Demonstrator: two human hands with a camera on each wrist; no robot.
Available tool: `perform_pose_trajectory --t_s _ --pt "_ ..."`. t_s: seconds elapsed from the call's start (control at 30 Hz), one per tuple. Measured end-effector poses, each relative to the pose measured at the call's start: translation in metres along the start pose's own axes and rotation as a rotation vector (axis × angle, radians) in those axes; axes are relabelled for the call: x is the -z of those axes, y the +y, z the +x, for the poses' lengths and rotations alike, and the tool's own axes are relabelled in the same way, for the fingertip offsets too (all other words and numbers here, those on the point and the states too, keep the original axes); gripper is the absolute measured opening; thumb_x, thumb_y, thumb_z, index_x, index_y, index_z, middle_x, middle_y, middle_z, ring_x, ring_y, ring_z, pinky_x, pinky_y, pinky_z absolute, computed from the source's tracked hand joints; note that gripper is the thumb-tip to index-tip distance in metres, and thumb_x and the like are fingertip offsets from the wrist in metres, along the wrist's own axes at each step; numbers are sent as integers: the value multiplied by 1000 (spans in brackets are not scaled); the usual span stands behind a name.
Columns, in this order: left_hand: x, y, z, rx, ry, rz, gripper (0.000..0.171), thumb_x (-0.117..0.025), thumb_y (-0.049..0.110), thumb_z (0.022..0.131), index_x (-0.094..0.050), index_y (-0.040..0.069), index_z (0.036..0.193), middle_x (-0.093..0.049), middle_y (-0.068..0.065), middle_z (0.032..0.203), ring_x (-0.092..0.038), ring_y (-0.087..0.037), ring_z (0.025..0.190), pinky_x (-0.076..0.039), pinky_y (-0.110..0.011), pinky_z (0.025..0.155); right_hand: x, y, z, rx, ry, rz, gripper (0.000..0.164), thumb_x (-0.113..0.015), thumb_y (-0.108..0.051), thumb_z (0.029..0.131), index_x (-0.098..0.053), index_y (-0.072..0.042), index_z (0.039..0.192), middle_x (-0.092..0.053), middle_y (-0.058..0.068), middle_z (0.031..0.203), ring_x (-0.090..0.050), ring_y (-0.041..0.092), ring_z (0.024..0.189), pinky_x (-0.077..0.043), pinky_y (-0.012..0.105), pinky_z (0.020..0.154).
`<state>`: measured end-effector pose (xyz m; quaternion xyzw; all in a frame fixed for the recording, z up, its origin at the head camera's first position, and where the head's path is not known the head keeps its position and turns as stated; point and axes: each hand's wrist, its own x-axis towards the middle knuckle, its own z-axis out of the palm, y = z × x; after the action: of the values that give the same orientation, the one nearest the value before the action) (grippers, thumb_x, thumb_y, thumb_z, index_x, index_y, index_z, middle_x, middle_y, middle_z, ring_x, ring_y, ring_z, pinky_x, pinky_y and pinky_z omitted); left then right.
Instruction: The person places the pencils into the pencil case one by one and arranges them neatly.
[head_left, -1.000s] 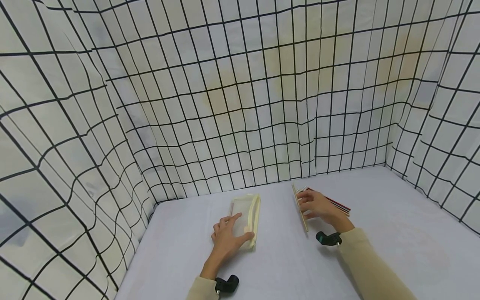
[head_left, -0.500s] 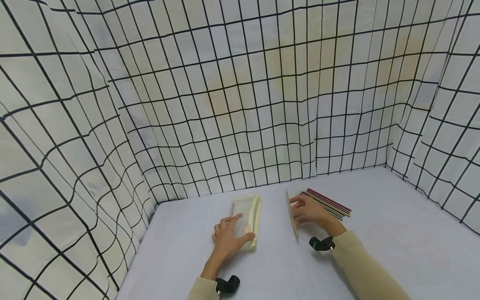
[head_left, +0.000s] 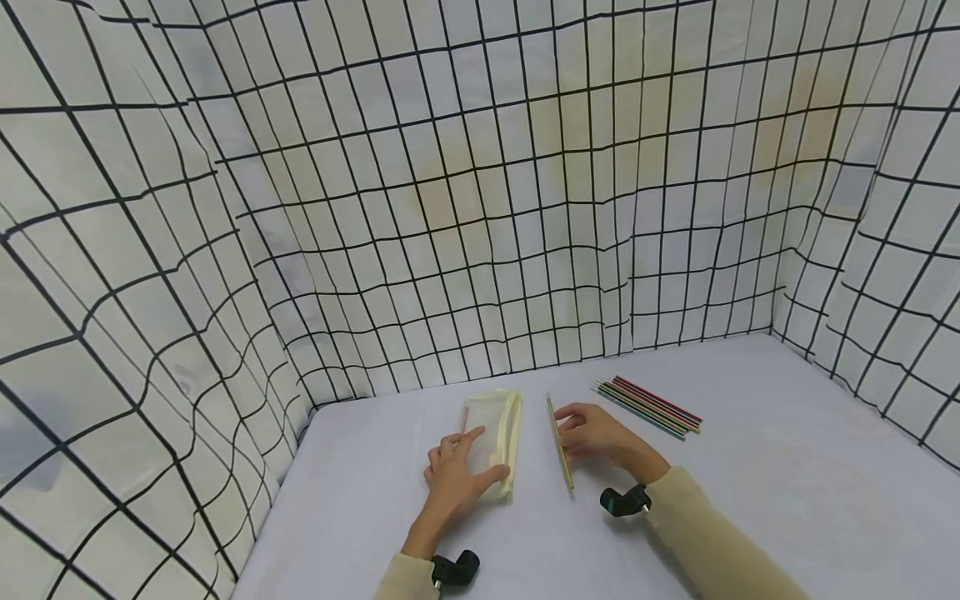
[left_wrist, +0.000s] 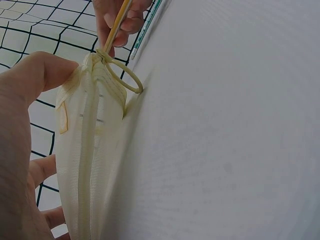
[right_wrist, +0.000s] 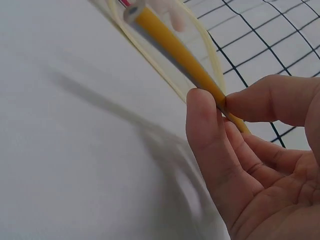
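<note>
A pale yellow mesh pencil pouch [head_left: 486,408] with a zipper lies on the white table, a reddish stick-like thing showing along its left side. My left hand [head_left: 453,479] holds the pouch, thumb at the zipper edge and fingers spread over the far side. In the left wrist view the thumb bends onto the pouch's end, beside a cord loop [left_wrist: 131,80]. My right hand [head_left: 596,433] pinches a yellow pencil [right_wrist: 175,47] with silvery stripes between thumb and fingers, just right of the pouch. Its blunt end points toward the right wrist camera.
Several coloured pencils [head_left: 648,406] lie side by side at the back right, behind the right hand. Black-gridded white cloth walls [head_left: 525,208] rise beyond the table [head_left: 787,467]. A small black camera [head_left: 626,502] sits at each wrist.
My right hand has moved left with the pencil, away from the row of pencils and closer to the pouch. The row is now uncovered. My left hand and the pouch stay put.
</note>
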<state>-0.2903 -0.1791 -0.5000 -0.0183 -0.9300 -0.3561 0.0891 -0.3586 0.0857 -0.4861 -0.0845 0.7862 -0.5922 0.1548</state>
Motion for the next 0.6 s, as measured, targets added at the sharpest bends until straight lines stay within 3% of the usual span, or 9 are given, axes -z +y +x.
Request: perform_pose_trajectory --t_s 0.6 --pt "-2 -2 1 3 6 8 80 -80 55 76 -55 26 147 -44 -17 145 -34 -42 131 -26 -65 101 -34 -5 4 -19 -21 2 47 -69 -1 86 -58 -1 133 -65 12 100 -67 20 78 -60 33 68"
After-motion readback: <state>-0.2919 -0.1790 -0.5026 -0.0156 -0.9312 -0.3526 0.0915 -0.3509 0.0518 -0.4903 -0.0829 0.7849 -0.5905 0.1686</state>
